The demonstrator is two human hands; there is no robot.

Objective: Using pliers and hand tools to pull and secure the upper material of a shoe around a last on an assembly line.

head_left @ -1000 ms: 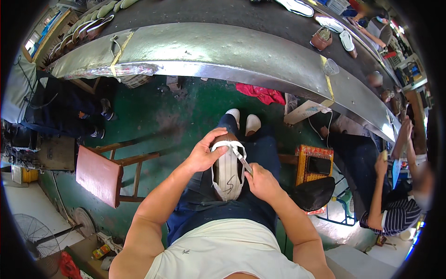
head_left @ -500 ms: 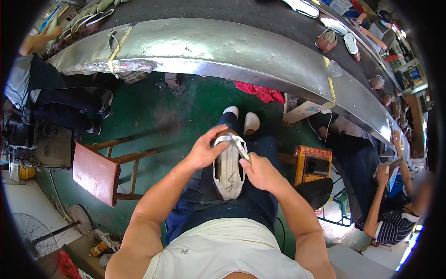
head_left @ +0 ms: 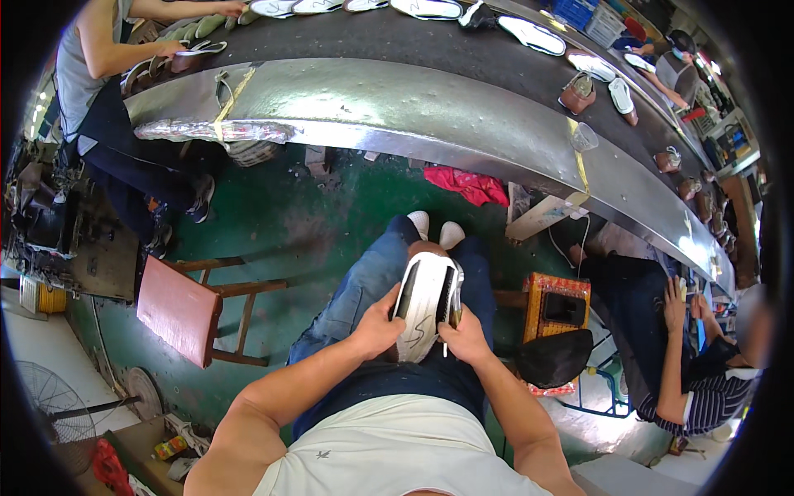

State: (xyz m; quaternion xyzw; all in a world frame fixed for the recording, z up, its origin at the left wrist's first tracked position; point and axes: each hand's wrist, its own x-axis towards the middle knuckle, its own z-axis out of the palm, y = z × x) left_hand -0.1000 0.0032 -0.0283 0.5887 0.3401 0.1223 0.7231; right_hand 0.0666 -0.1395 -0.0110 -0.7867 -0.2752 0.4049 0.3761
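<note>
A shoe (head_left: 421,312) rests over my lap with its pale sole side up and its brown toe pointing away from me. A dark curved mark is drawn near the heel end. My left hand (head_left: 382,326) is closed on the left side of the shoe, its thumb near the edge. Along the right edge lies a pair of metal pincers (head_left: 456,302), held by my right hand (head_left: 466,336); the fingers are wrapped low on its handles. Whether the pincers' jaws grip the shoe's edge I cannot tell.
A metal-edged conveyor bench (head_left: 397,103) crosses ahead, carrying several shoes (head_left: 529,35). To the left stand a pink-topped stool (head_left: 178,310), a fan (head_left: 50,409) and a standing co-worker (head_left: 91,78). A phone (head_left: 564,309) lies on an orange stool (head_left: 538,310) at right, near a seated co-worker (head_left: 703,397).
My left hand has slid from the toe to the heel half of the shoe. The pincers moved from the toe end down to the right edge. My view has tilted up slightly.
</note>
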